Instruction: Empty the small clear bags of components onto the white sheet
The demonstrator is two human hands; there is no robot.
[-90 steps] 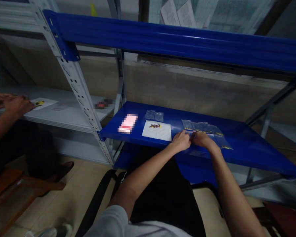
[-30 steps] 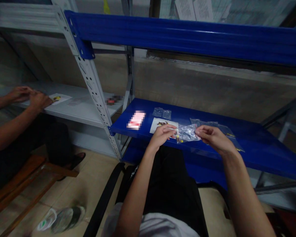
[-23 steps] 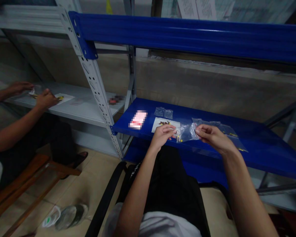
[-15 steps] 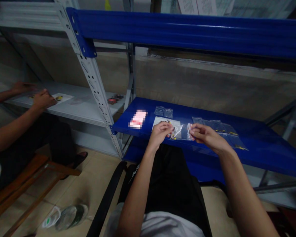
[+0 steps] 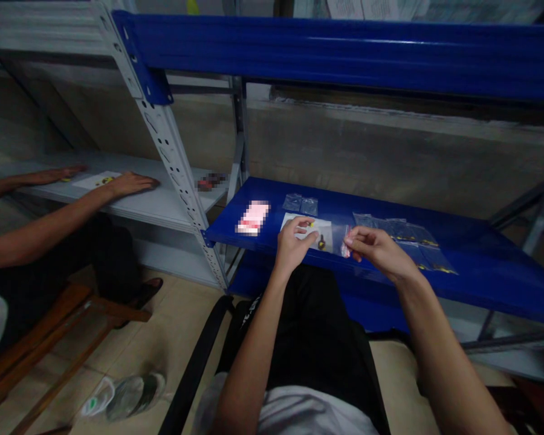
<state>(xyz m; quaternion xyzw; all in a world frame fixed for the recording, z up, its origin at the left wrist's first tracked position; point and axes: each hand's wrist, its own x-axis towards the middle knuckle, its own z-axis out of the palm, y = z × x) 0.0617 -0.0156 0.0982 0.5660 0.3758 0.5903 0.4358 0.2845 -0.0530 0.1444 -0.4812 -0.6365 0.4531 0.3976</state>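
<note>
My right hand (image 5: 374,249) pinches the right end of a clear zip bag (image 5: 339,235), which has a reddish strip along that end. My left hand (image 5: 294,244) is beside the bag's left end, thumb and fingers apart, above a white sheet of paper (image 5: 327,226). A small black-and-yellow part (image 5: 321,243) shows just right of my left thumb; whether it lies in the bag or on the paper I cannot tell. A yellow bit (image 5: 310,224) shows at my left fingertips. My left hand partly covers the paper.
On the blue shelf (image 5: 489,266), several filled clear bags (image 5: 417,238) lie at right and two flat bags (image 5: 301,204) at back. A blurred-out pink item (image 5: 254,217) lies at left. A co-worker's hands (image 5: 133,183) rest on the grey shelf (image 5: 170,211). A blue beam (image 5: 344,57) crosses above.
My left hand has let go of the bag's left end and opened its fingers. The black-and-yellow part now shows. The co-worker's nearer hand has moved right along the grey shelf.
</note>
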